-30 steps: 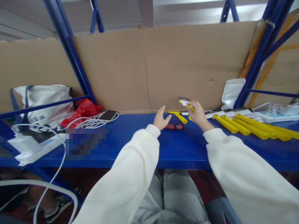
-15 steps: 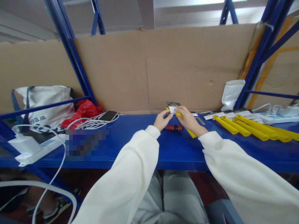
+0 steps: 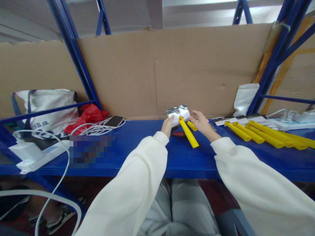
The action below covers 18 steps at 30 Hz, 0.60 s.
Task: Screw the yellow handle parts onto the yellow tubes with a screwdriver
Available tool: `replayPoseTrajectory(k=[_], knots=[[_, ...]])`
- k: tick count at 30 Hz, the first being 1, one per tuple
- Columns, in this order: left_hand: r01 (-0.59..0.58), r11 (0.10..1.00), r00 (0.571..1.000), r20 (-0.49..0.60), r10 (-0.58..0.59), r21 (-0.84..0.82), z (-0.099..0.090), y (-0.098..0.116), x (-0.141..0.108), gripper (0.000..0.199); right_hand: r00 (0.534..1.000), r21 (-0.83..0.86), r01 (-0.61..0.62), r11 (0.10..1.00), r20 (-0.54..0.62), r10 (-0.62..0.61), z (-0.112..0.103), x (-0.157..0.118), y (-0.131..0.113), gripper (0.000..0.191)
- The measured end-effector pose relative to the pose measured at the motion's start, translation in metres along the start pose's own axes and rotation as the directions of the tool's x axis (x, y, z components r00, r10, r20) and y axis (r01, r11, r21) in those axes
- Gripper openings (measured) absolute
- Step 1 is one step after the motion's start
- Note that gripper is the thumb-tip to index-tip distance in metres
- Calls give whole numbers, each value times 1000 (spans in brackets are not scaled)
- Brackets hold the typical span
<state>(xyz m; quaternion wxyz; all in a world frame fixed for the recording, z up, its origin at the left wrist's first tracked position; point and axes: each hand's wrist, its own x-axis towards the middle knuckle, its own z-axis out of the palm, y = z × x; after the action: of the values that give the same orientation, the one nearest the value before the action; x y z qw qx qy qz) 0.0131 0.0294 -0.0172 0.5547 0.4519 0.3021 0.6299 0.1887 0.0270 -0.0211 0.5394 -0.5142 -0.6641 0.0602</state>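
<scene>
A shiny silver-and-white packaging card [image 3: 176, 113] stands tilted above the blue table, its left edge pinched by my left hand [image 3: 167, 126]. In front of the card is a yellow handle [image 3: 189, 133] with a hole at its top end, slanting down to the right. A second, shorter-looking yellow piece [image 3: 192, 126] shows between the card and my right hand [image 3: 201, 124]. My right hand is open beside the card's right edge, fingers apart. Partly hidden below the card lies a red and black tool [image 3: 178, 134]. A flat grey strip [image 3: 212, 127] lies near my right wrist.
Several yellow handles [image 3: 267, 135] lie in a row on the right, near black-and-white cards [image 3: 252, 119] and a white pouch [image 3: 244, 100]. A phone [image 3: 115, 121], white cable, red bag [image 3: 90, 117] and cloth bag [image 3: 52, 109] are at left. Cardboard [image 3: 197, 72] stands behind.
The card has turned and now shows a broad silver face. The yellow handle has shifted left in front of it. My right hand has moved right and its fingers have spread.
</scene>
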Motion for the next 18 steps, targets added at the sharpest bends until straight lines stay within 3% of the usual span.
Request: replayPoseTrajectory(k=[4,11,14,18], knots=[[86,972,992,-71,-103,-217,2,7,-2,19,994,197,-87,977,83,71,-4,-2,2,38],[234,922,969,-10,-249,-307,3,26,-11,38,934,493,-318,810,309,179,-14,-9,-16,47],[222,908,967,-40,-252,-354,1,29,-12,41,918,541,-347,766,363,160,-15,-11,-21,45],[144,906,956,-179,-231,-398,-6,31,-8,32,917,600,-337,726,385,107,-17,-13,-24,45]])
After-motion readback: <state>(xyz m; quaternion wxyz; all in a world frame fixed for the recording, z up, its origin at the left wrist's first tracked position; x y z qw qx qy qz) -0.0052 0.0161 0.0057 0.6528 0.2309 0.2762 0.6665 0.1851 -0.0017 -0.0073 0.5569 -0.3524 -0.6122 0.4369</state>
